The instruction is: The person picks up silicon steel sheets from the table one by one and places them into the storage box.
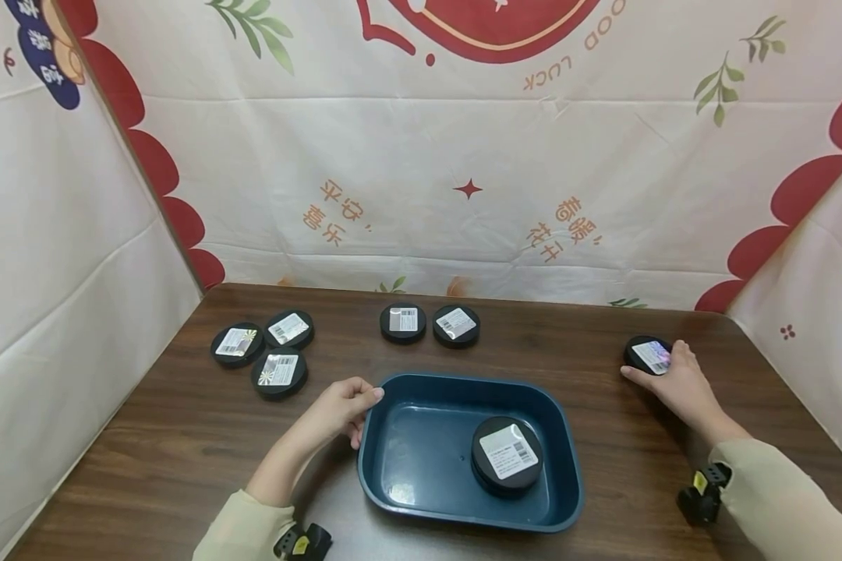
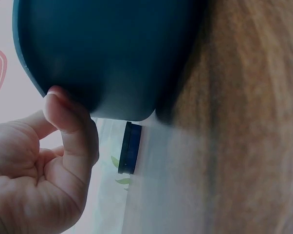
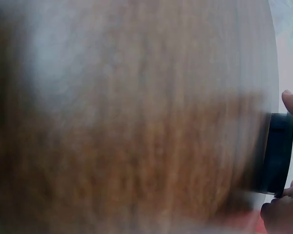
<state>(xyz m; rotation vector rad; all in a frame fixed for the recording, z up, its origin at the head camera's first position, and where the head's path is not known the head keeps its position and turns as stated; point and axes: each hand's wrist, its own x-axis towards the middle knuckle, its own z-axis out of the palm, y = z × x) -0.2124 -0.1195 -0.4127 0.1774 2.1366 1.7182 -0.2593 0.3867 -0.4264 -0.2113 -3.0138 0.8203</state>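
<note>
My left hand [image 1: 344,407] pinches the left rim of a blue rectangular tray [image 1: 463,518]; in the left wrist view, a curled finger meets the tray wall [image 2: 112,58]. Inside the tray, toward its right, sits a round black tin [image 1: 507,453] with a white barcode label, and another black edge shows beneath it. At the far right my right hand [image 1: 688,386] straddles another labelled black tin [image 1: 649,355], thumb extended at its near left, fingers along its right side. In the right wrist view, the thumb stands spread past one edge of that tin [image 3: 277,153], fingertips right at the opposite edge.
Three black tins [image 1: 278,372] cluster at the back left of the brown wooden table [image 1: 147,452]. Two more tins [image 1: 403,322] stand side by side behind the tray. A white printed cloth [image 1: 407,140] hangs along the back and both sides.
</note>
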